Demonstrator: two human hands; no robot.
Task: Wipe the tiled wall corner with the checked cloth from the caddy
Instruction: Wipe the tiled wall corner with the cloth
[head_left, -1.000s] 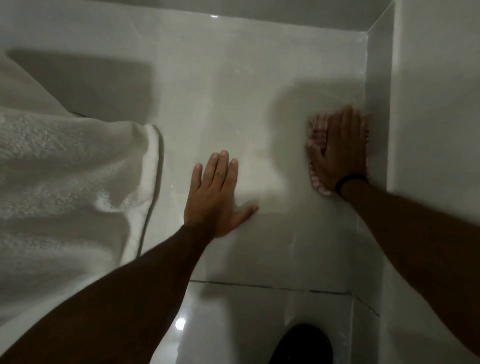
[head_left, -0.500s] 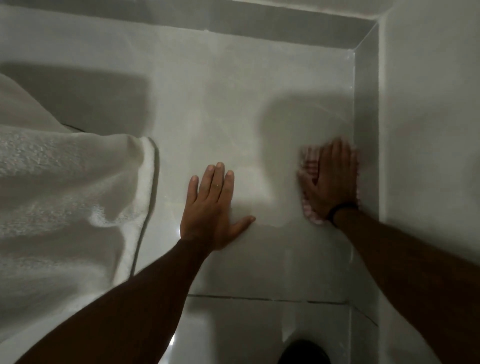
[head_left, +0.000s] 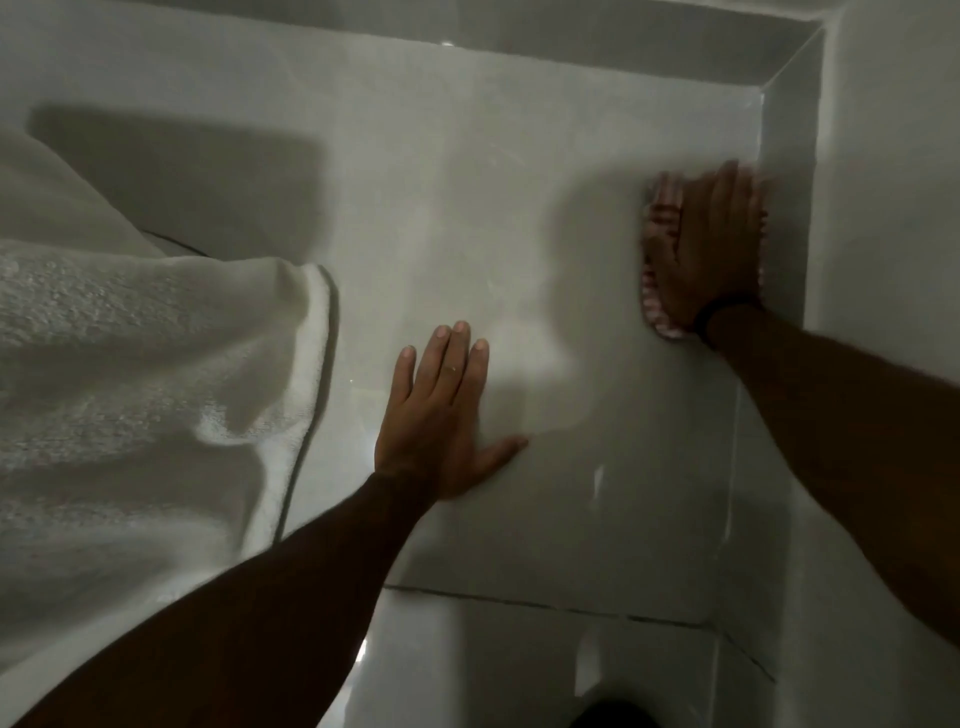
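My right hand (head_left: 706, 249) lies flat over the pink-and-white checked cloth (head_left: 655, 306), pressing it against the pale tiled wall (head_left: 493, 208) right beside the inner corner (head_left: 763, 218). Only the cloth's left and lower edges show past the palm; the hand is blurred. A dark band circles that wrist. My left hand (head_left: 441, 415) rests flat on the same tile, lower and to the left, fingers spread, a ring on one finger, holding nothing. The caddy is not in view.
A thick white towel (head_left: 130, 389) hangs at the left, covering part of the wall. A dark grout line (head_left: 545, 605) crosses the wall below the hands. The side wall (head_left: 893, 208) closes the right. A dark rounded shape (head_left: 608, 714) shows at the bottom.
My right hand and the cloth slid down along the corner, then back up to about the earlier height. My left hand stayed planted on the tile.
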